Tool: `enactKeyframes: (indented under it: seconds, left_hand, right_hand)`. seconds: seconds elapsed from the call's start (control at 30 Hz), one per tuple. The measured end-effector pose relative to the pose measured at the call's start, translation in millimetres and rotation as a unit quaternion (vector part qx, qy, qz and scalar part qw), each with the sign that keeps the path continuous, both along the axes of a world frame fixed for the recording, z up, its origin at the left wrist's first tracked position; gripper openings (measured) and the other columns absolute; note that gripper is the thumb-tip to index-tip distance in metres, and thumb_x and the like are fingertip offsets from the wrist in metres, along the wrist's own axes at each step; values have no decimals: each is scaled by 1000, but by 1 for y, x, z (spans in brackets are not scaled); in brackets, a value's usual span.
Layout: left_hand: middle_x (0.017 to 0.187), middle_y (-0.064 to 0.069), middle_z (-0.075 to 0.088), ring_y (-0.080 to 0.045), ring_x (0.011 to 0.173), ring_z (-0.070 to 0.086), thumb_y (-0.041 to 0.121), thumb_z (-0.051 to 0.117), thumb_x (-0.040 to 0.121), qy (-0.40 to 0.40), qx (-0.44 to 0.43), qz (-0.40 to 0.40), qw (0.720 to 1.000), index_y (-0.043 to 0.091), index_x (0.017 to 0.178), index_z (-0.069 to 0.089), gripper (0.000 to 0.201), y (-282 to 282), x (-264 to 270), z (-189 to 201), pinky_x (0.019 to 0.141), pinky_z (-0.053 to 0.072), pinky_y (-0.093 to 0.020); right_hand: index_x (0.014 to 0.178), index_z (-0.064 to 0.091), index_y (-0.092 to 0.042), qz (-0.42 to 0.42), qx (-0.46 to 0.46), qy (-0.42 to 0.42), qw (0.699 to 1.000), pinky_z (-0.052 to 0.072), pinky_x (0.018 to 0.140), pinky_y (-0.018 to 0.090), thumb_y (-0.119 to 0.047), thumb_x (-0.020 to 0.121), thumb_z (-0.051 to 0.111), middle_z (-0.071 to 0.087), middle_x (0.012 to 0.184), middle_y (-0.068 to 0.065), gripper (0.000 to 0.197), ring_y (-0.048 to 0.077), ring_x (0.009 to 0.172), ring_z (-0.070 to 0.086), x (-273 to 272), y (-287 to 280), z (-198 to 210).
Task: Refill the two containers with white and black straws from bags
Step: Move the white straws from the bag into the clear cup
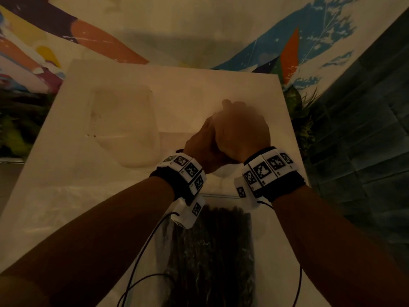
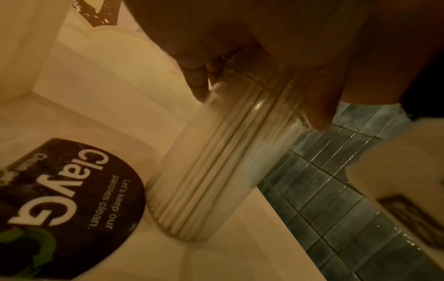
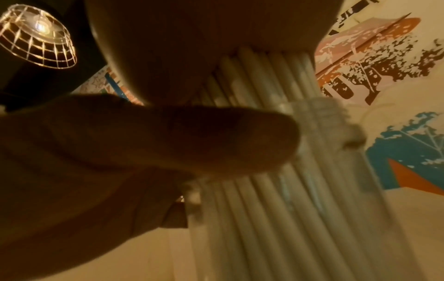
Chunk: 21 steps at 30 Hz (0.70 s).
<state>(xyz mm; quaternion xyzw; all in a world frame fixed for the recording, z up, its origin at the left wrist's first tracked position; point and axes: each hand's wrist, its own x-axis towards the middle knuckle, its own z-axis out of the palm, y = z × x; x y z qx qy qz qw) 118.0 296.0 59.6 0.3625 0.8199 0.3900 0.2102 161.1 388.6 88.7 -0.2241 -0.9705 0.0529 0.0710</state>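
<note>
White straws (image 2: 216,161) stand bunched together inside a clear container (image 2: 271,152), whose base rests on the white table (image 2: 240,256) close to its right edge, with grey-green tiles (image 2: 336,190) showing past that edge. Both hands are pressed together around the top of the bundle: in the head view the left hand (image 1: 202,142) and right hand (image 1: 241,129) sit touching each other above the middle of the table, right hand partly over the left. From the left wrist, fingers (image 2: 197,83) curl round one side of the straws and a thumb (image 2: 317,106) presses the other side, so the left hand grips them. From the right wrist, a thumb (image 3: 216,142) lies across the pale straws and the palm covers their tops, so the right hand holds the same bundle; this view is blurred. A bag of black straws (image 1: 212,251) lies flat at the near edge of the table, between the forearms. A second, pale container (image 1: 124,125) sits toward the far left part of the table, and I cannot tell what is in it. A round dark sticker (image 2: 72,190) lies on the table just beside the base of the clear container. A wire-caged lamp (image 3: 36,36) glows overhead, and painted walls (image 1: 309,41) rise behind the table
</note>
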Motion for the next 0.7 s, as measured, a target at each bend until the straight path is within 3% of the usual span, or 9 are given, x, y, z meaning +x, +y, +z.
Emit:
enactKeyframes:
  seconds: [0.1,0.2,0.27,0.33,0.43,0.5,0.53,0.6,0.7]
  left_hand:
    - [151,-1,22,-19,134,33,56,75,56,14,-28,-27,999,21,145,14,113,2,-5,-5,111,31,-36]
    - [156,-1,10,-16,140,20,61,77,52,-37,-85,-5,996,21,146,-5,131,-12,-8,-6,113,22,-31]
    - [152,-2,26,-20,136,31,56,76,62,-47,-173,0,984,19,146,14,110,-33,-7,-8,110,31,-34]
    - [140,-6,45,-26,127,44,50,64,78,15,-286,-59,956,20,132,45,65,-54,-2,-17,105,39,-38]
    - [135,-5,49,-27,121,49,39,54,88,8,-385,-131,914,22,127,52,43,-70,10,-42,102,42,-38]
    - [125,-5,57,-27,109,55,31,53,87,-24,-415,-140,899,16,118,58,35,-69,14,-55,92,48,-36]
    - [116,-6,61,-26,102,59,28,53,86,-28,-417,-139,898,14,112,61,31,-68,16,-55,86,50,-34]
    - [107,-5,65,-24,96,61,27,52,86,-20,-397,-142,907,14,102,65,24,-67,16,-51,82,52,-33]
    - [105,-5,65,-24,98,59,27,53,88,-15,-313,-164,935,13,94,67,21,-70,19,-27,86,49,-35]
  right_hand:
    - [137,41,-20,-4,-24,-3,1000,37,92,43,-45,98,32,50,134,10,47,32,117,47,2,-2,4]
    - [147,22,-30,-15,-102,-35,994,17,110,58,-65,93,27,21,157,6,65,32,143,19,0,4,12]
    - [149,19,-31,-34,-190,68,979,13,114,61,-71,88,33,14,160,4,74,27,147,11,7,9,18]
    - [147,30,-25,-71,-254,241,934,26,114,51,-67,86,44,28,156,2,75,17,143,25,22,13,21]
    - [136,47,-21,-141,-297,377,866,47,97,26,-46,88,60,52,133,-9,56,-4,116,50,52,8,19]
    - [121,58,-22,-140,-283,372,873,45,73,5,-32,91,62,61,105,-19,32,-17,88,56,77,-5,12]
    - [111,61,-25,-130,-267,350,888,44,66,3,-30,92,61,63,93,-20,20,-16,78,58,89,-12,5]
    - [90,65,-30,-128,-281,284,908,48,64,15,-29,91,61,68,76,-13,4,-2,67,63,112,-26,-13]
    - [70,66,-22,-161,-355,171,905,55,66,43,-30,88,64,67,62,-2,21,19,61,65,133,-47,-35]
